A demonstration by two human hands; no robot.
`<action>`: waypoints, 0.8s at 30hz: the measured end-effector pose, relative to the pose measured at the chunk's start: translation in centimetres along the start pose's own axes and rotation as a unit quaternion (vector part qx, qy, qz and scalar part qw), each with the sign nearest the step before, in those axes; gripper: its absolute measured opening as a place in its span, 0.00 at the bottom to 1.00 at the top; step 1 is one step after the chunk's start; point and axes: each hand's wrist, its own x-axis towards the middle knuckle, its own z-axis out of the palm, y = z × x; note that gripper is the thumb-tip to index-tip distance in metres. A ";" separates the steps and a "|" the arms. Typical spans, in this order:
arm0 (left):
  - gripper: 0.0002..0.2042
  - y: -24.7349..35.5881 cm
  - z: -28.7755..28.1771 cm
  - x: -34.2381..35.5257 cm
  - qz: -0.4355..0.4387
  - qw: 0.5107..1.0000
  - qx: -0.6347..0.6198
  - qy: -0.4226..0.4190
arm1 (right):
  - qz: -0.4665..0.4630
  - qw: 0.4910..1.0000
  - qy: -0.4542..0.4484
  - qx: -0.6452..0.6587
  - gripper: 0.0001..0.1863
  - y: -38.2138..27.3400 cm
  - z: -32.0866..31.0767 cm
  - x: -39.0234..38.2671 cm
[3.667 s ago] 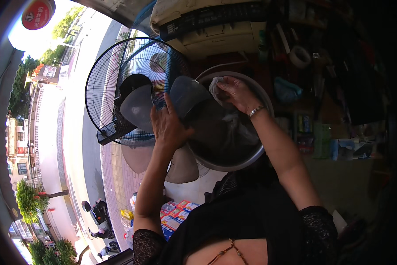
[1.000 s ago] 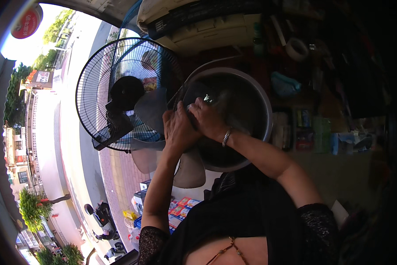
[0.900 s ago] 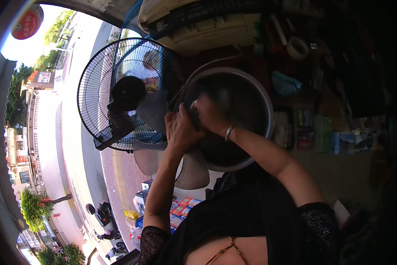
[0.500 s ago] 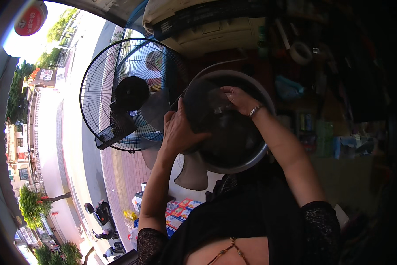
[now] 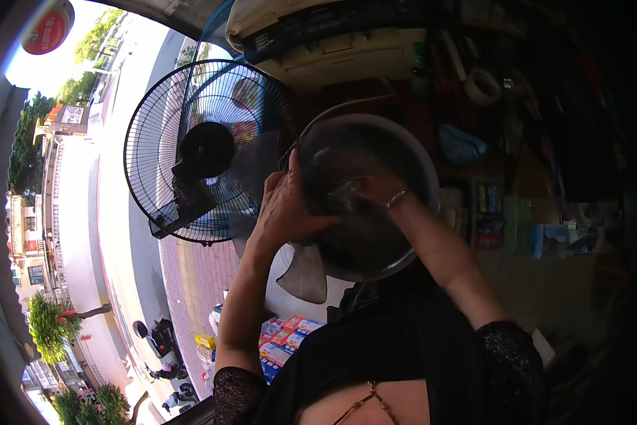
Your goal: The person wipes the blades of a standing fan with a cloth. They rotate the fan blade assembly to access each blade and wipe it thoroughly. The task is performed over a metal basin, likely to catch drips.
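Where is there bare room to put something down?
Pinkish paving between the black fan and colourful boxes looks open; so does the dim grey patch right of the right forearm. Crowded: the basin under the right hand, and around the blue bag.

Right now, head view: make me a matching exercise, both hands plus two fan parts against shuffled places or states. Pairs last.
Things
1. left hand
2. right hand
3. wire fan guard
4. lowest visible fan blade

Places or states
A. black, left of the basin in the picture
B. grey, below the left hand in the picture
C. thumb spread, at the basin's left side
D. blurred, against the basin's inside, bracelet at its wrist

Pairs: 1-C, 2-D, 3-A, 4-B
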 end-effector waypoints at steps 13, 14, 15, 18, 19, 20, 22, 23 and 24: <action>0.63 -2.5 -0.1 -1.8 -0.086 0.991 0.102 -0.026 | 0.219 0.695 0.152 0.668 0.14 -1.4 -6.1 2.2; 0.62 -2.6 -0.3 -2.0 -0.086 0.991 0.101 0.005 | 0.245 0.706 0.163 0.644 0.14 -1.4 -6.3 2.1; 0.62 -2.7 -0.5 -2.1 -0.086 0.991 0.100 0.037 | 0.281 0.771 0.155 0.550 0.18 -2.0 -6.2 2.1; 0.61 -2.3 -1.4 -2.1 -0.089 0.985 0.139 0.048 | 0.221 0.974 0.041 0.019 0.21 1.9 -3.3 0.6; 0.61 -2.6 -1.4 -2.2 -0.083 0.983 0.148 0.068 | 0.194 0.968 -0.013 -0.158 0.25 1.5 -2.5 0.6; 0.61 -2.9 -1.2 -2.4 -0.076 0.981 0.157 0.087 | 0.239 0.924 -0.100 -0.282 0.28 0.8 -1.6 0.6; 0.60 -3.0 -1.3 -2.6 -0.061 0.978 0.167 0.112 | 0.223 0.873 -0.157 -0.404 0.28 0.4 0.2 -0.4; 0.60 -2.9 -1.4 -2.5 -0.055 0.977 0.170 0.118 | 0.204 0.861 -0.197 -0.423 0.27 1.0 0.9 -0.8; 0.60 -2.9 -1.4 -2.6 -0.050 0.976 0.173 0.122 | 0.183 0.847 -0.238 -0.439 0.27 1.4 1.5 -1.1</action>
